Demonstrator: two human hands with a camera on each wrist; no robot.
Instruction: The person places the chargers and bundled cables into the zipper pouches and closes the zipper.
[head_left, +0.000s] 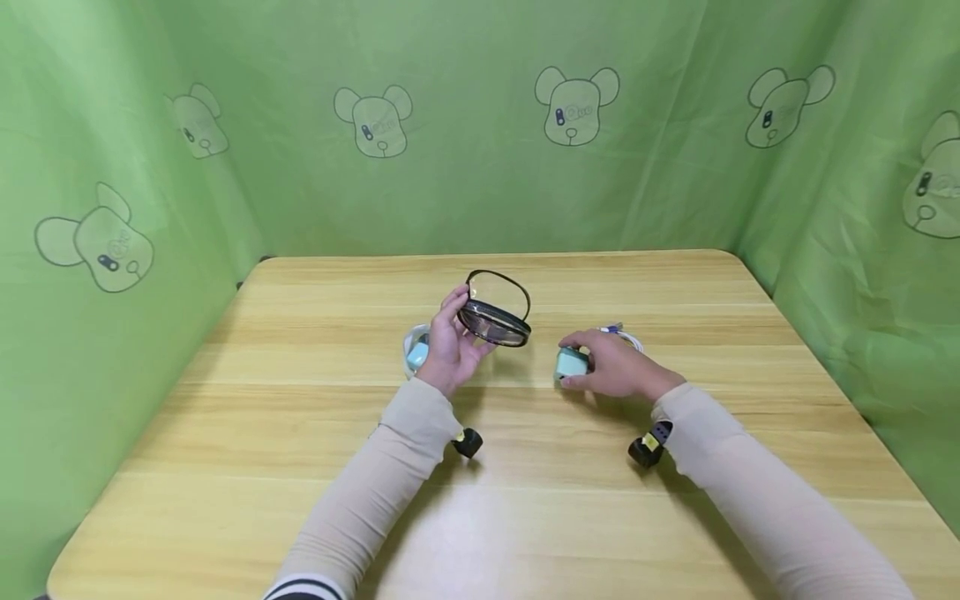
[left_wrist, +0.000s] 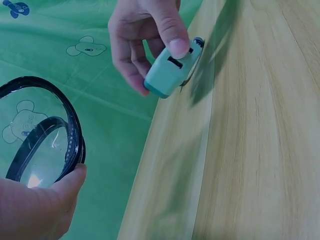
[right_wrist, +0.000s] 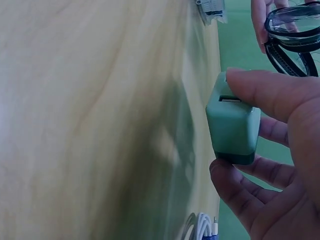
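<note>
My left hand [head_left: 448, 348] holds a small clear zip pouch [head_left: 495, 325] with black trim above the table, its lid standing up and open. In the left wrist view the thumb lies against the black rim of the pouch [left_wrist: 75, 135]. My right hand [head_left: 621, 365] pinches a mint-green charger plug [head_left: 572, 364] between thumb and fingers, to the right of the pouch. A slot shows in the charger's face [right_wrist: 232, 122] in the right wrist view. Charger and pouch are apart.
Behind my right hand lies a coiled white cable [head_left: 633, 340] with a blue tie. Beside my left hand sits a pale, light-blue item [head_left: 417, 354], partly hidden. Green curtains [head_left: 480, 200] hang around the wooden table [head_left: 525, 517].
</note>
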